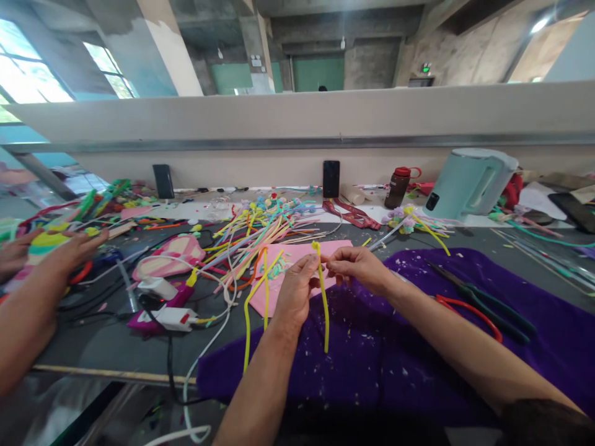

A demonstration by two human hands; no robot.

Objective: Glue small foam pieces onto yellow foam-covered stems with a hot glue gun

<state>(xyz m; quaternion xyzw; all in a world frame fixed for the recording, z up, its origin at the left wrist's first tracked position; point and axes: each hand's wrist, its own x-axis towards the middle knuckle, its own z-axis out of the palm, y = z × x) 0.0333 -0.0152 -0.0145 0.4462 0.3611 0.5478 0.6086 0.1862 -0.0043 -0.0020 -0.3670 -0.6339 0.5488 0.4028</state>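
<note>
Where the scene begins at far left, a co-worker's hands [62, 257] are at a striped, fuzzy piece [49, 240], leaving limited sideways room there. Next come a purple-and-white power strip [174, 319] and a white cable [185, 387] that loops down over the table's front edge [116, 371], a likely snag for a wide sweep of the left elbow. Behind, a loose heap of coloured stems [251, 232] crowds the space toward the pink sheet [258, 305], while loose yellow strands [246, 328] hang close to the left forearm.

Near the middle, the left hand [295, 286] pinches a yellow fuzzy stem [326, 322], its small bunched top up and its long tail hanging down in front of the purple cloth [353, 378]. The right hand [365, 265] has its fingers drawn in narrow just beside the upper part; whether they grip anything cannot be told. The step in hand looks like fine fingertip work around that bunched end. A next move there would call for a steady left pinch and small, light turns from the right, with the tail kept free.

Farther right, the cloth offers the most open room, up to a tool with dark green and red handles [499, 308] beside the right forearm. Beyond it, a dark bottle [396, 189] and a pale green kettle [465, 183] bound the far side.
</note>
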